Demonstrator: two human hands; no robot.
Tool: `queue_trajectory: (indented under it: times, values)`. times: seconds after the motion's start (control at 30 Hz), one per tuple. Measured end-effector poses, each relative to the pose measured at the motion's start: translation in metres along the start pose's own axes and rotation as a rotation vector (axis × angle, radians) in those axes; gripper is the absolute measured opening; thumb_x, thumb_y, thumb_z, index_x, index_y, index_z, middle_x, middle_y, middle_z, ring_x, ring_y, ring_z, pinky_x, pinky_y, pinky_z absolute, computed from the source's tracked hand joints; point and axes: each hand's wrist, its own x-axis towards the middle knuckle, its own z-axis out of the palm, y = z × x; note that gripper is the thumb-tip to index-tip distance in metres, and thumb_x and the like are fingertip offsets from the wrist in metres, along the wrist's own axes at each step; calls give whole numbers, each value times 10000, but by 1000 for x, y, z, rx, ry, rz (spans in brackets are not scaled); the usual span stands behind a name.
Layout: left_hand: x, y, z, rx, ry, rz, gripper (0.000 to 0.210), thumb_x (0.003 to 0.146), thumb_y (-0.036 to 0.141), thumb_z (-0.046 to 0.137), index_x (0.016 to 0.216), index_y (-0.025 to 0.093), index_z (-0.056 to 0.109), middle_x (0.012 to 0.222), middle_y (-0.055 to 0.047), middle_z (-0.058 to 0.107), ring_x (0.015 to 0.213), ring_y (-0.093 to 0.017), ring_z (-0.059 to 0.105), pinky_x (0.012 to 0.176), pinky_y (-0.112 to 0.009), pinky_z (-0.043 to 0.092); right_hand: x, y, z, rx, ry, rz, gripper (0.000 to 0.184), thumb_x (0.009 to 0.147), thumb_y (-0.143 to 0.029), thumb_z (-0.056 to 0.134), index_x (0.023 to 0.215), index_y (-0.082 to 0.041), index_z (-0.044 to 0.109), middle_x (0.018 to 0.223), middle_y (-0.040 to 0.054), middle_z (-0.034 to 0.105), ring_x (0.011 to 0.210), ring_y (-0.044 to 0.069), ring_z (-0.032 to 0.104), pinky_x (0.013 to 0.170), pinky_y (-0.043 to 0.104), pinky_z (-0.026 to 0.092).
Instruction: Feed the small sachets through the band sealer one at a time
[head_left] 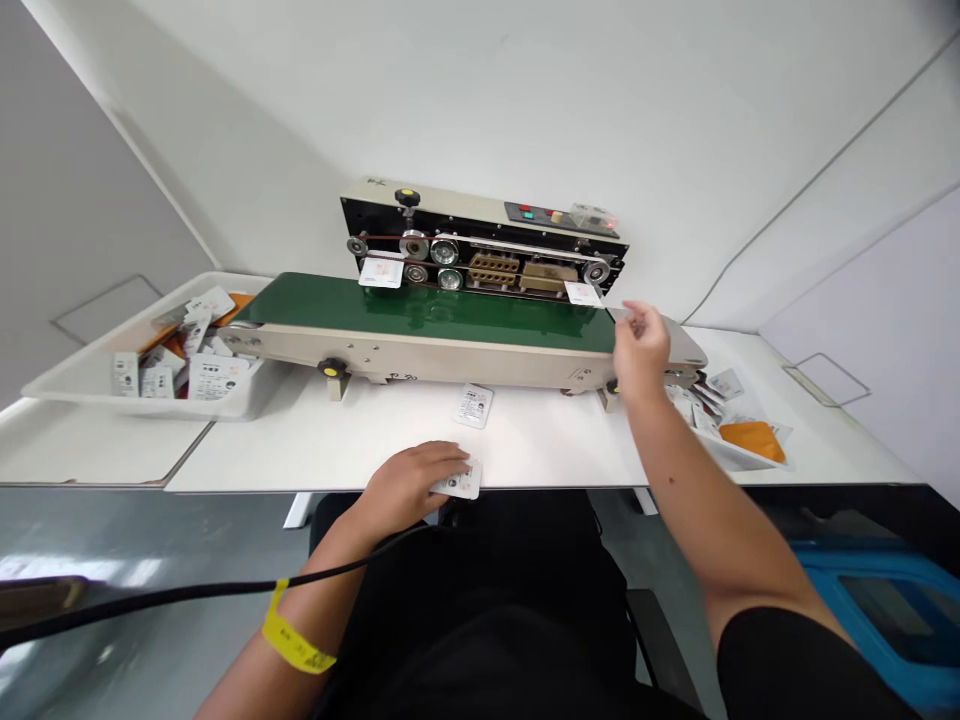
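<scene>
My left hand (412, 485) rests at the table's front edge, its fingers closed over a small white printed packet (466, 482). Another white packet (473, 406) lies flat on the table just beyond it. My right hand (642, 345) is raised at the right end of a band sealing machine (487, 235), fingers pinched. A thin pale edge, seemingly of a packet, shows at those fingertips. Just left of them, a white packet (583, 294) sits at the machine's intake side. One more packet (381, 271) sticks out at the machine's left end, above the green conveyor belt (427, 310).
A translucent bin (262, 395) on the left holds many white packets and some orange ones. At the right end, a second bin (731, 455) holds more packets, behind my forearm. A black cable (187, 595) crosses over my left forearm.
</scene>
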Motion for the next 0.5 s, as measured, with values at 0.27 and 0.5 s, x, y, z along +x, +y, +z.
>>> queue_trajectory:
  times: [0.27,0.5]
  values:
    - [-1,2,-4,-213,371,-276,224,1075,355,560,1111,202,721,974,-67,735,893,-209,710,810,-313,587,-184,3,55,458,-917,333,420,924,-469,706,1253,-207,722,821,20,687,607,125,575,539,255,456]
    - [-5,-9,3,-252,617,-211,195,1001,207,663,1120,257,809,1110,-76,722,1035,-213,717,923,-356,609,-190,-7,74,715,-1087,504,587,983,-612,668,1385,-185,668,908,83,753,681,138,621,538,243,425]
